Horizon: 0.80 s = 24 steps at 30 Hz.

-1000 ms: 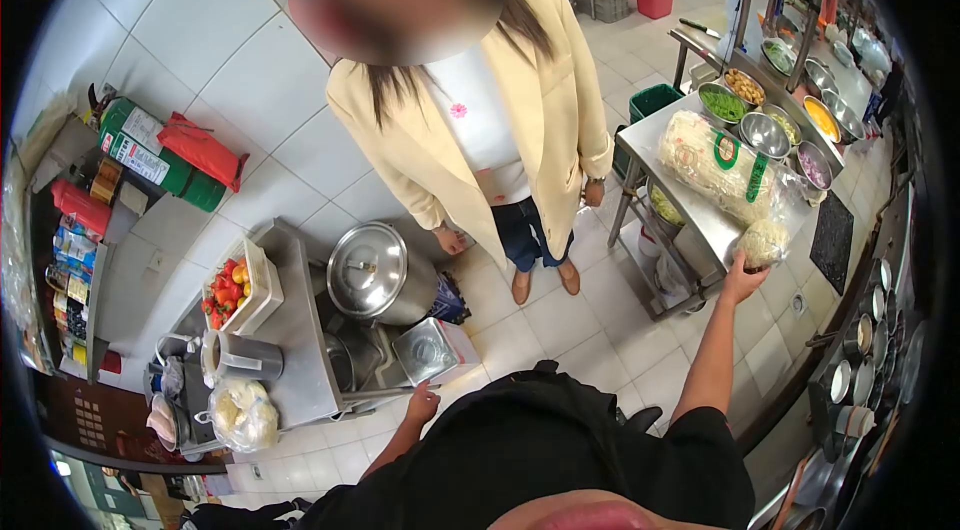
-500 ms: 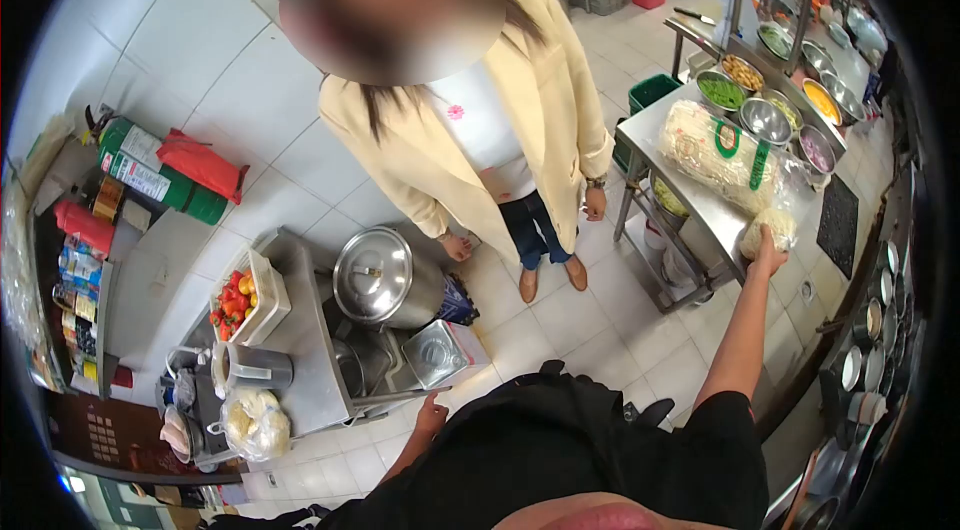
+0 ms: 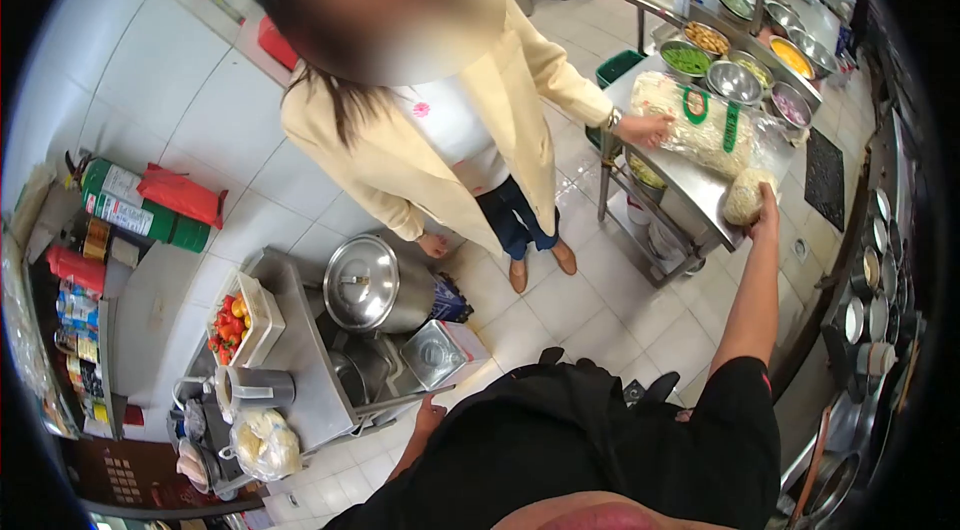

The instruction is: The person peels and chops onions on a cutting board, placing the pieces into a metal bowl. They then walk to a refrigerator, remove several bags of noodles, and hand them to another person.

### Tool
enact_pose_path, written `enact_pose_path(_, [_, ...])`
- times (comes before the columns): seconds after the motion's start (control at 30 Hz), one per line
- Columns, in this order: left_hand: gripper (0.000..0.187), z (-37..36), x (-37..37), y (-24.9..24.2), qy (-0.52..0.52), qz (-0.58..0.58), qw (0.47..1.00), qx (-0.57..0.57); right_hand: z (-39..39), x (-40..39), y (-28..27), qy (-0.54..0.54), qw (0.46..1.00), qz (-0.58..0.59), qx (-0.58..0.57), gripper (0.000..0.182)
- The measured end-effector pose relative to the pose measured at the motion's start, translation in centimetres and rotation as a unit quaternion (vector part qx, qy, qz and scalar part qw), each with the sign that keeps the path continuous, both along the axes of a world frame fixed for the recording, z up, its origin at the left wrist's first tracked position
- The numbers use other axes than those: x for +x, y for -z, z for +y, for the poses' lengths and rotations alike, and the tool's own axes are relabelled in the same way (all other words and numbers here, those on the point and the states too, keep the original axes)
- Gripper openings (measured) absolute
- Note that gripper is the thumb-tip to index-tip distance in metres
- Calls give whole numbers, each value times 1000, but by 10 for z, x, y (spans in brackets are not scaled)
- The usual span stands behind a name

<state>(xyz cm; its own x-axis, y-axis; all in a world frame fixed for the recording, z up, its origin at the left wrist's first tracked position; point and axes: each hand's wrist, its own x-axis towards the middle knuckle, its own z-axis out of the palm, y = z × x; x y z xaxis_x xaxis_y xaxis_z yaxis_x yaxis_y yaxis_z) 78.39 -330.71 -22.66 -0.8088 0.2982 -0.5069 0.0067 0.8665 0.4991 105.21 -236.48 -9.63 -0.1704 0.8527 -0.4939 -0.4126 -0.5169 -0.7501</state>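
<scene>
My right hand [image 3: 765, 215] grips a rounded bundle of pale noodles [image 3: 746, 195], held at the near end of the steel table [image 3: 690, 185]. Just beyond it on that table lies a large clear bag of pale noodles [image 3: 690, 120] with green print. A person in a cream jacket [image 3: 400, 170] stands facing me, one hand [image 3: 645, 130] at the near side of that bag. Low at my side, my left hand [image 3: 428, 417] hangs with loosely parted fingers and nothing in it, close to the rim of the left steel counter [image 3: 300, 310].
Metal bowls of chopped food, such as greens [image 3: 686, 58], stand behind the noodle bag. On the left are a lidded steel pot [image 3: 362, 282], a white basket [image 3: 262, 330] of peppers and a bag of pale food [image 3: 265, 445]. Pans line the far right.
The person has raised an arm and brought a hand to the large noodle bag. My view has shifted a little; my right hand still holds the noodle bundle at the table's end.
</scene>
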Motion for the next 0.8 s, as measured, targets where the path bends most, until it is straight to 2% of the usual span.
enact_pose_path(0.1, [69, -1, -13, 1, 18, 3, 999, 44, 7, 3, 10, 16, 996, 76, 35, 57])
enact_pose_path(0.13, [69, -1, -16, 0, 21, -8, 998, 51, 8, 9, 15, 36, 996, 35, 75, 54])
enact_pose_path(0.2, [69, 10, -22, -5, 32, -30, 998, 42, 17, 7, 20, 88, 995, 34, 38, 49])
enact_pose_path(0.23, [69, 16, -24, -4, 33, -37, 998, 40, 15, 3, 10, 82, 996, -3, 26, 47])
enact_pose_path(0.27, [69, 22, -25, -7, 35, -43, 998, 35, 11, 5, 1, 66, 996, -28, 59, 57])
enact_pose_path(0.33, [69, 30, -27, -9, 35, -49, 998, 29, -7, -6, -25, 134, 979, -142, 56, 75])
enact_pose_path(0.43, [69, 35, -26, -10, 35, -54, 998, 22, -19, -16, -40, 98, 959, -239, 117, 103])
enact_pose_path(0.53, [69, 39, -26, -12, 37, -61, 997, 16, -43, -28, -56, 136, 836, -515, 134, 110])
enact_pose_path(0.57, [69, 40, -27, -12, 37, -62, 997, 15, -69, -35, -69, 176, 764, -587, 204, 100])
enact_pose_path(0.67, [69, 42, -26, -11, 36, -66, 997, 10, -101, -36, -77, 182, 681, -617, 349, 87])
enact_pose_path(0.7, [69, 41, -26, -12, 36, -66, 997, 8, -108, -37, -74, 185, 672, -607, 383, 74])
enact_pose_path(0.8, [69, 40, -26, -12, 38, -67, 997, 3, -122, -36, -68, 104, 710, -598, 357, 68])
